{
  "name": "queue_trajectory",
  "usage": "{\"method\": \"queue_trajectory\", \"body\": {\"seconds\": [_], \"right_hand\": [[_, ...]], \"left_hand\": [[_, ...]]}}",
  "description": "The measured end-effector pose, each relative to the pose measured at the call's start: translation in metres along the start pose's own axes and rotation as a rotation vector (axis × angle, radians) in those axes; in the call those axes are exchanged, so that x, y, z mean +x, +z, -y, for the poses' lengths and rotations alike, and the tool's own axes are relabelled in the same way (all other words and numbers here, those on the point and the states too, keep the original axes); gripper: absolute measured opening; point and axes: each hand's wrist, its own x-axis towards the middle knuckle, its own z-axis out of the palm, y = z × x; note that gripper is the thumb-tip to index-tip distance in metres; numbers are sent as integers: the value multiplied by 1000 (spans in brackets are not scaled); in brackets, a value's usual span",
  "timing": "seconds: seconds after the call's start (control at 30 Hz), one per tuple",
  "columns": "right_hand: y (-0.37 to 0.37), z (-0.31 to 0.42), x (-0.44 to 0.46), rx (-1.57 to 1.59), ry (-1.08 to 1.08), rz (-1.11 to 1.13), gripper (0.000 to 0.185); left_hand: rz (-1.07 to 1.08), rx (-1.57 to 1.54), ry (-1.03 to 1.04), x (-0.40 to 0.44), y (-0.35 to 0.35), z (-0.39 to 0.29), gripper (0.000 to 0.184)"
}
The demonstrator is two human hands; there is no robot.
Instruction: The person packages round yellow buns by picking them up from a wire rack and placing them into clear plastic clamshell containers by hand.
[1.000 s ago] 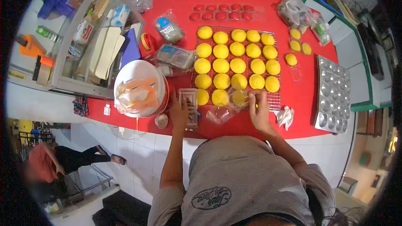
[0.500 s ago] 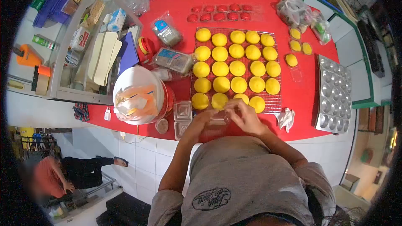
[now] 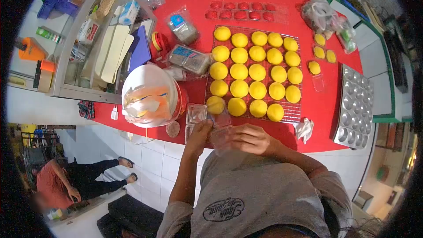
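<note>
Red desk (image 3: 324, 105) fills most of my view, cabinet (image 3: 75, 90) crowding its left end. Grey shirt (image 3: 264, 185) has a dark oval logo (image 3: 223, 210) — lettering too soft for me to read. Wire rack (image 3: 288, 111) carries rows of yellow cakes (image 3: 257, 71), ahead of the hands; muffin tin (image 3: 354, 105) well right. White bucket (image 3: 152, 72) stands near the left hand (image 3: 200, 136), in the way on that side. Beyond it, two packs (image 3: 189, 59), blue labels, print too small. Left and right hand (image 3: 250, 140): both grips closed on a clear container (image 3: 220, 130) — between them, at the rack's near-left corner. Clear boxes (image 3: 196, 113) just beside. Crumpled tissue (image 3: 304, 130) by the near-right corner.
</note>
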Motion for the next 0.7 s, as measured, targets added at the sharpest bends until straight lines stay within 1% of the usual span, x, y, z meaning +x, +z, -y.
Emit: {"method": "queue_trajectory", "body": {"seconds": [0.1, 0.13, 0.27, 0.3, 0.43, 0.47, 0.57, 0.6, 0.63, 0.7], "right_hand": [[3, -2, -5, -56, -89, -9, 17], [3, -1, -5, -57, -89, -8, 17], [-2, 3, -5, -59, -135, -32, 18], [-5, 5, -3, -60, -134, -33, 18], [-29, 16, 10, 12, -130, -200, 13], [-29, 15, 7, 6, -122, -205, 13], [-25, 6, -1, -12, 122, -296, 12], [-24, 3, -2, -19, 195, -326, 12], [-22, 2, -2, -21, 193, -327, 12], [-19, 3, -3, 40, 380, -398, 11]], "left_hand": [[-13, 87, -44, 3, -4, 3, 21], [-13, 87, -44, 3, -3, 3, 21], [-80, 215, 145, 2, 10, 0, 22], [-79, 216, 145, 2, 8, -1, 22], [-276, -68, -58, 3, -7, -9, 23], [-270, -59, -62, 4, -8, -12, 23], [-461, 532, 181, 2, -7, -26, 25], [-490, 628, 229, 5, -6, -29, 26], [-524, 726, 274, 8, -5, -33, 26], [-632, 1075, 213, 18, -1, -32, 29]]}}
